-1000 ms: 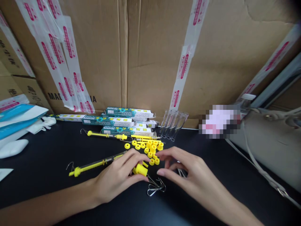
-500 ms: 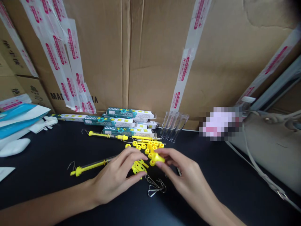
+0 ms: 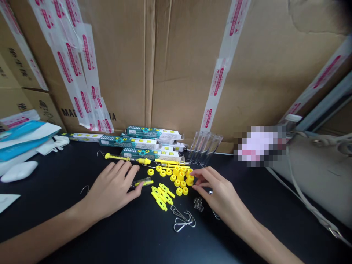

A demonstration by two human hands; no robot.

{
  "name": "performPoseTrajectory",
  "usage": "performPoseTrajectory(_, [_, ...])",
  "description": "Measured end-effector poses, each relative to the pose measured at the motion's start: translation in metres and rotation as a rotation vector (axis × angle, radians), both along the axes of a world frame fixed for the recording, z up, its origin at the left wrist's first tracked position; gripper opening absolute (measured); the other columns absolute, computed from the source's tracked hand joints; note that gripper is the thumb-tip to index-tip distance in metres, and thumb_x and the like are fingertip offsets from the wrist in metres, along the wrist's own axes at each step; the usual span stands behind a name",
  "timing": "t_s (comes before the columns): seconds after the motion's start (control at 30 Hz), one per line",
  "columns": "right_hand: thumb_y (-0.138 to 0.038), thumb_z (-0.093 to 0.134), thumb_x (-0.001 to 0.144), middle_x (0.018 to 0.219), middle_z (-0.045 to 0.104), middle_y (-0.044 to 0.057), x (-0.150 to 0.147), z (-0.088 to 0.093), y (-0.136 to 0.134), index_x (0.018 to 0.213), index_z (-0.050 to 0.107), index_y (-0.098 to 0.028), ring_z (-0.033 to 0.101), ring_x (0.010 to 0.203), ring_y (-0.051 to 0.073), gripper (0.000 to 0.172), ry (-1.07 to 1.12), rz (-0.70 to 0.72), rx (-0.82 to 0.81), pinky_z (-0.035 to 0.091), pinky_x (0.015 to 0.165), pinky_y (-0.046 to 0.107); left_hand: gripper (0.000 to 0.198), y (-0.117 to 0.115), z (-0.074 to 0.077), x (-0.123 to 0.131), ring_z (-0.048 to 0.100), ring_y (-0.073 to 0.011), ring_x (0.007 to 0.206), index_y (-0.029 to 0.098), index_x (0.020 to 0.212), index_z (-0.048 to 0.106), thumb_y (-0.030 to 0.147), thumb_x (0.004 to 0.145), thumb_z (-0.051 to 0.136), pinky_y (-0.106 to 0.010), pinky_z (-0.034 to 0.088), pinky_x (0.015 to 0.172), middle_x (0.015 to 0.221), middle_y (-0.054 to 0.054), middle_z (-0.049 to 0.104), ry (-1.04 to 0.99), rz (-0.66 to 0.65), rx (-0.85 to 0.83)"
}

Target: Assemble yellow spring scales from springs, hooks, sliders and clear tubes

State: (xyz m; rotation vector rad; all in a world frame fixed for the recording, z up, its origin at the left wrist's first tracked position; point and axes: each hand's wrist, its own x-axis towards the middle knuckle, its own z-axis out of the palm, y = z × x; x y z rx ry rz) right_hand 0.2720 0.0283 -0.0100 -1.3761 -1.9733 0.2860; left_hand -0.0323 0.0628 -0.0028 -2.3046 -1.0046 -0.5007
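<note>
My left hand (image 3: pixel 114 187) lies over a spring scale, its fingers and thumb closed round the clear tube (image 3: pixel 145 180). The scale's wire hook (image 3: pixel 85 189) sticks out past my wrist, and most of its body is hidden. My right hand (image 3: pixel 217 189) pinches a yellow flanged cap (image 3: pixel 189 180) at the right side of the cluster of yellow caps and rings (image 3: pixel 176 172). Between the hands lie several flat yellow strips (image 3: pixel 162 197). Closer to me are bent wire hooks (image 3: pixel 183 220), with small metal nuts (image 3: pixel 198 204) beside my right wrist.
Behind the parts stand stacked printed boxes (image 3: pixel 141 142), clear tubes (image 3: pixel 205 146) and an assembled spring scale (image 3: pixel 118 157). A large cardboard box (image 3: pixel 181 73) walls off the back. A pale bag (image 3: pixel 321 176) sits right; blue-white packets (image 3: pixel 24 141) and a white case (image 3: pixel 19 171) lie left.
My left hand has moved left from above the yellow strips onto the spring scale. My right hand has moved slightly right and lowered the yellow cap beside the others.
</note>
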Motion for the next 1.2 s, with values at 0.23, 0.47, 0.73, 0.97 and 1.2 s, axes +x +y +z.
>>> performPoseTrajectory(0.23, [-0.014,0.055,0.087,0.081,0.071,0.002,-0.001,0.006,-0.003,0.082,0.059,-0.022,0.071,0.072,0.017,0.010,-0.024,-0.001,-0.033,0.060,0.069,0.029,0.021,-0.007,-0.001,0.003,0.060,-0.0304,0.073,0.015,0.091,0.062,0.028,0.082,0.048,-0.043,0.047,0.066,0.078,-0.010,0.062,0.058,0.104,-0.073])
performPoseTrajectory(0.47, [-0.017,0.049,0.092,0.092,0.078,0.003,-0.003,0.015,-0.006,0.091,0.068,-0.023,0.075,0.084,0.020,0.019,-0.062,-0.033,-0.076,0.058,0.077,0.031,0.017,-0.008,-0.001,0.003,0.059,-0.0275,0.071,0.017,0.083,0.059,0.027,0.086,0.046,-0.040,0.046,0.066,0.076,-0.008,0.061,0.089,0.110,-0.122])
performPoseTrajectory(0.73, [-0.024,0.047,0.097,0.092,0.075,0.003,-0.009,0.018,-0.016,0.097,0.065,-0.023,0.073,0.081,0.018,0.018,0.000,-0.059,0.036,0.056,0.072,0.028,0.022,-0.012,-0.007,0.007,0.061,-0.0265,0.066,0.015,0.085,0.061,0.019,0.095,0.042,-0.036,0.044,0.060,0.072,-0.006,0.060,0.111,0.123,-0.066])
performPoseTrajectory(0.97, [-0.023,0.047,0.099,0.097,0.073,0.002,-0.019,0.012,-0.028,0.102,0.062,-0.025,0.072,0.083,0.017,0.016,-0.005,0.012,0.044,0.056,0.075,0.027,0.016,-0.011,-0.011,0.006,0.064,-0.0250,0.062,0.016,0.086,0.061,0.025,0.096,0.052,-0.029,0.035,0.048,0.071,-0.004,0.061,0.114,0.165,-0.086])
performPoseTrajectory(1.2, [-0.020,0.048,0.099,0.095,0.073,0.003,-0.021,0.013,-0.034,0.104,0.063,-0.024,0.072,0.082,0.017,0.016,0.006,0.068,0.097,0.056,0.074,0.027,0.030,-0.017,-0.004,0.006,0.039,-0.0104,0.034,0.023,0.098,0.049,0.045,0.104,0.029,-0.022,0.020,0.040,0.054,0.009,0.041,-0.624,0.041,-0.667])
